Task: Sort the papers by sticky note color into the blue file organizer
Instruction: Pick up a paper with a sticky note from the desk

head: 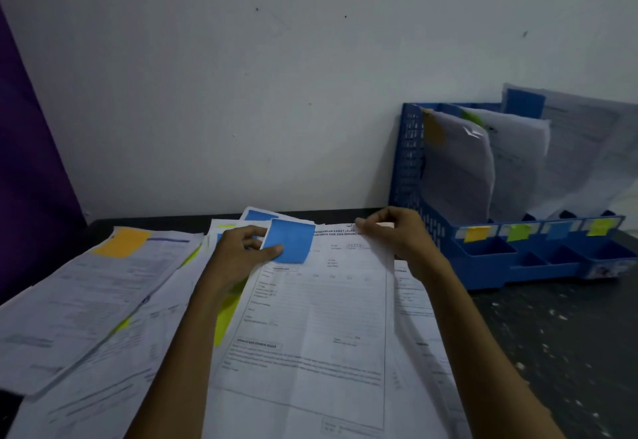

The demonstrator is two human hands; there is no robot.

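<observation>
A printed form (310,328) with a blue sticky note (291,242) at its top left lies on top of the spread papers. My left hand (241,252) pinches its top left corner, thumb on the note. My right hand (397,231) pinches the top right corner. The blue file organizer (414,169) stands at the back right against the wall. Its slots hold papers, one with an orange note (434,129), and its front carries orange (477,233), green (519,231), blue (558,231) and yellow-green (599,226) labels.
A stack with an orange sticky note (121,242) lies at the left. More sheets with yellow-green notes (226,318) sit under my left arm. Another blue-noted sheet (259,215) lies behind. A purple surface (27,162) borders the left. The dark speckled table (552,335) shows at right.
</observation>
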